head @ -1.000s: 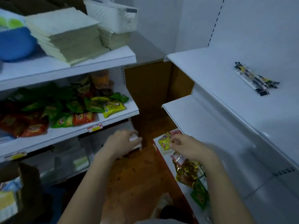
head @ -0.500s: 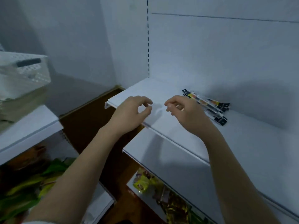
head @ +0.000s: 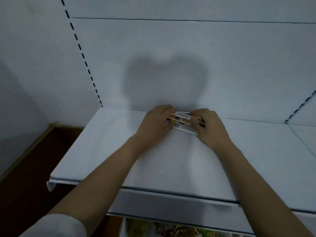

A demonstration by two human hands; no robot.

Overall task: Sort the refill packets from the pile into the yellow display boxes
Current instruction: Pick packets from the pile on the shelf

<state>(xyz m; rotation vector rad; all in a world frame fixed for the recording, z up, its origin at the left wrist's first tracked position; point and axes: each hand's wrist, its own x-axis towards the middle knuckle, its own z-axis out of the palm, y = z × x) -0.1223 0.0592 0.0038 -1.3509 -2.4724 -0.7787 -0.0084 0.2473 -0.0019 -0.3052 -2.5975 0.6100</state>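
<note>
Both hands take up flat cardboard at the back of the white shelf: left hand and right hand grip its ends. I judge the next move is unfolding it into a box; packets lie on the shelf below.

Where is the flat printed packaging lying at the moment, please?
The flat printed packaging lies mid-frame on the white shelf, near its back wall, between the left hand and right hand.

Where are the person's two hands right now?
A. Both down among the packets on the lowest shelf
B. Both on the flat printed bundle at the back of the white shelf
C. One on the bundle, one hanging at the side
B: the left hand and right hand meet on the flat printed bundle lying at the back of the white shelf.
</note>
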